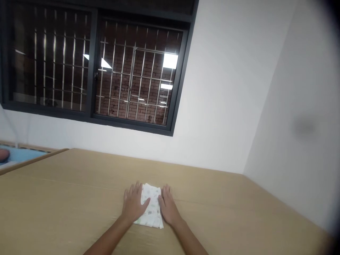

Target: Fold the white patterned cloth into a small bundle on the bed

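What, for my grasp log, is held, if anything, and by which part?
Nothing appears gripped: the open left hand lies over the left side of the printed cloth, the open right hand along its right edge.

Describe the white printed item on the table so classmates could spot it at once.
Below the dark-framed window spreads a wide tan table. On it, between the left hand and right hand, lies the white item. Its scattered print sets it apart from the plain table.
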A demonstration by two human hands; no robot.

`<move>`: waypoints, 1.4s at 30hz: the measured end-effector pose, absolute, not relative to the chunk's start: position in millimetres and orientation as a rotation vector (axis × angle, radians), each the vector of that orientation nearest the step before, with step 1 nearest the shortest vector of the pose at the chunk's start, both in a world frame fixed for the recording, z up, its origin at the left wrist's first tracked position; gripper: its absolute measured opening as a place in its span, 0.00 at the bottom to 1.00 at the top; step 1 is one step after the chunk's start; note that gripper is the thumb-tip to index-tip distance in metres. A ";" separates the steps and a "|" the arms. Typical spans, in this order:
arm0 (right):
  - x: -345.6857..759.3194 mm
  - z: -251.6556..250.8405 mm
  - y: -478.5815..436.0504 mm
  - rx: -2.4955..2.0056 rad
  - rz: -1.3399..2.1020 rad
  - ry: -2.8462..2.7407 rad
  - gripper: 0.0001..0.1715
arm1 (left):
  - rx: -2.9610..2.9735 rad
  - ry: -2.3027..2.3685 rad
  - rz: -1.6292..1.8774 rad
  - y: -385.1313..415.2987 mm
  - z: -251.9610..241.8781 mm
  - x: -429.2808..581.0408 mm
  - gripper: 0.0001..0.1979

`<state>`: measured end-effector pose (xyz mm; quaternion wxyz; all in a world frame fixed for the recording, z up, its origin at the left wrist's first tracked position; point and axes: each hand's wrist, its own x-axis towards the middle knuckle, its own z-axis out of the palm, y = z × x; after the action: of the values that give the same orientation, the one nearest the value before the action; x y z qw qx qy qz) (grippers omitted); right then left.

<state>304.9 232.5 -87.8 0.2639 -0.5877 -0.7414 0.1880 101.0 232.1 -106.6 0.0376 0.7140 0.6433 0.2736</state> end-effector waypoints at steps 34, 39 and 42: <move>307.1 -49.7 248.2 -1.434 0.960 -1.712 0.11 | 1.824 1.102 0.905 269.5 -65.1 80.1 0.17; 305.9 -67.3 256.6 -1.525 0.668 -1.739 0.11 | 1.853 1.351 0.927 288.5 -90.3 89.2 0.10; 303.4 -62.3 257.7 -1.554 0.576 -1.791 0.10 | 1.866 1.392 0.886 295.9 -91.7 87.0 0.09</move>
<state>303.4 257.7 -62.3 0.3436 -0.5980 -0.6893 0.2217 87.0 295.9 -91.7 0.3198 0.7098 0.5294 0.3372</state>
